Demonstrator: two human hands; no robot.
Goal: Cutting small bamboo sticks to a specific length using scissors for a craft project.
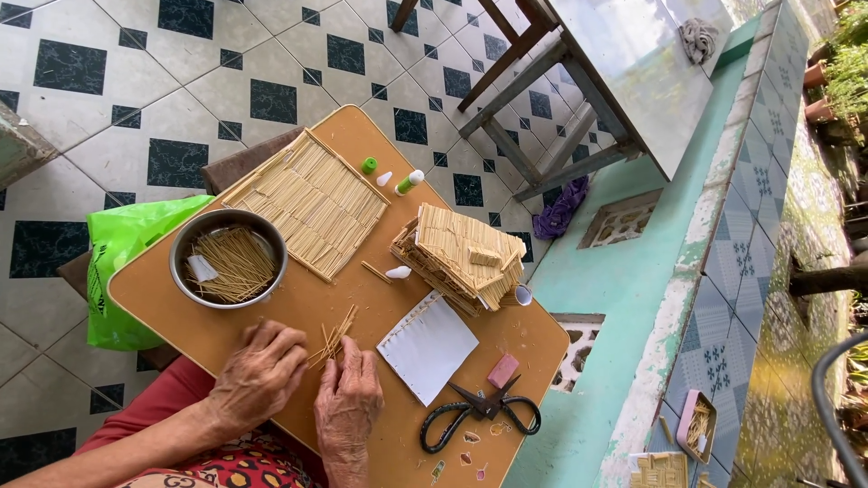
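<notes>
A small bundle of thin sticks (333, 342) lay on the wooden table (298, 316), pinched between the closed left hand (260, 372) and right hand (347, 402). Nearby stood a metal bowl (228, 258) of sticks, a stick house model (459, 258) and black scissors (479, 414).

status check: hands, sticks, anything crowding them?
Left hand and right hand both pinch thin sticks. Metal bowl and white paper flank them, not touching.

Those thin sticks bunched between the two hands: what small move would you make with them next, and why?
Probably square up the bundle of sticks: they fan out unevenly between the left hand and right hand. Tapping their ends level on the wooden table looks sensible, since the flat stick panel and little stick house use neatly aligned rows.
</notes>
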